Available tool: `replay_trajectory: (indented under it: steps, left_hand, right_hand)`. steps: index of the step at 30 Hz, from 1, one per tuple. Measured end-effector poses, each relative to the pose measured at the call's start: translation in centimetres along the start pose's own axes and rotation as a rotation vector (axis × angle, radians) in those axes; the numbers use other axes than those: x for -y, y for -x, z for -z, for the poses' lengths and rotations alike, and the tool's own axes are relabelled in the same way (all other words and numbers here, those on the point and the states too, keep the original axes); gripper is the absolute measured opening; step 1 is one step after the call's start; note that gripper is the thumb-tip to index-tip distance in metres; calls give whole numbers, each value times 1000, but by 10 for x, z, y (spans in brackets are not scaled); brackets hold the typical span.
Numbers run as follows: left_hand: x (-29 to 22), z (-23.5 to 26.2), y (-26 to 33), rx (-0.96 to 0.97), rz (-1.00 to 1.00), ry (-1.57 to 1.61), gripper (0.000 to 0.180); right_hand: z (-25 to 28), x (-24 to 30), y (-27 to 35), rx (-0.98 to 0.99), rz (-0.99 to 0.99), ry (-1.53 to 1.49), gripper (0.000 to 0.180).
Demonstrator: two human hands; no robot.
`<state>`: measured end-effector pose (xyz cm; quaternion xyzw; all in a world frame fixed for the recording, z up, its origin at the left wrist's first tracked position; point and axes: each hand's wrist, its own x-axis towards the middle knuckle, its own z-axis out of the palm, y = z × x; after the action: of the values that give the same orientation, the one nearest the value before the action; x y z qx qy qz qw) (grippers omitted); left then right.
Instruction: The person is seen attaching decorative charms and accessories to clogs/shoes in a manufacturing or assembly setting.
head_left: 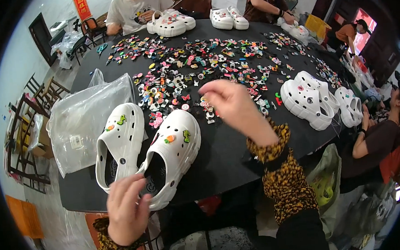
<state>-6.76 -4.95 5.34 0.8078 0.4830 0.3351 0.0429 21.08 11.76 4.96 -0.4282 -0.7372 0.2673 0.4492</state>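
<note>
Two white clogs lie side by side on the black table [224, 155] in front of me. The left clog [119, 143] carries a green and an orange charm; the right clog [174, 149] carries an orange, a green and a dark charm. My left hand [125, 208] rests on the heel of the right clog, fingers bent over its rim. My right hand [230, 103] hovers over the spread of small colourful charms [192, 66], fingertips pinched together; whether a charm is between them is too small to tell.
A clear plastic bag [84, 117] lies left of the clogs. More white clogs stand at the right [309, 99] and at the far edge [169, 22]. Other people sit around the table at the far side and the right. Chairs stand at the left.
</note>
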Motion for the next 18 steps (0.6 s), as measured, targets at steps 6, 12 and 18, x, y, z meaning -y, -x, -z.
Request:
replay_trajectory:
  steps: [6,12,18]
  left_hand:
    - [-17,-28,-28,196,29,-169,37]
    - [-21,-31,-39,424,29,-355,54]
    - [-12,-34,-45,463,-20,-345,44]
  right_hand:
    - [12,-64,2,-52,-216,-171,16]
    - [-16,-75,3,-25,-233,-409,15]
    - [-16,-96,7,-113,-283,-457,15]
